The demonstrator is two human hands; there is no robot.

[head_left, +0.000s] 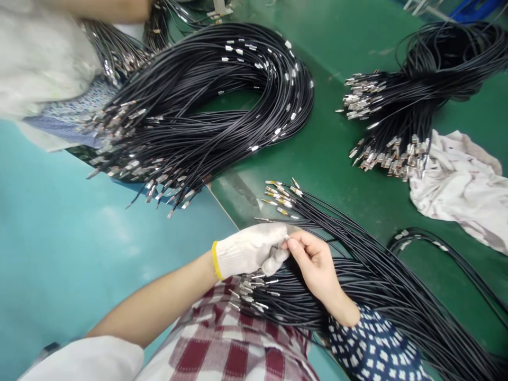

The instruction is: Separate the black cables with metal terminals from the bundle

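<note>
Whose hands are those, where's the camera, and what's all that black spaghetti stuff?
There's no robot here, just a person. The camera sits on their head, looking down, so you see what they see. Their left hand wears a white glove with a yellow edge; their right hand is bare. The fingers of both meet at a small pale tip, too tiny for me to name. The "spaghetti" is black cables with shiny ends, lying in bundles on a green table. A pale cloth lies at the right. The blurry arm at the top left belongs to somebody else.
</note>
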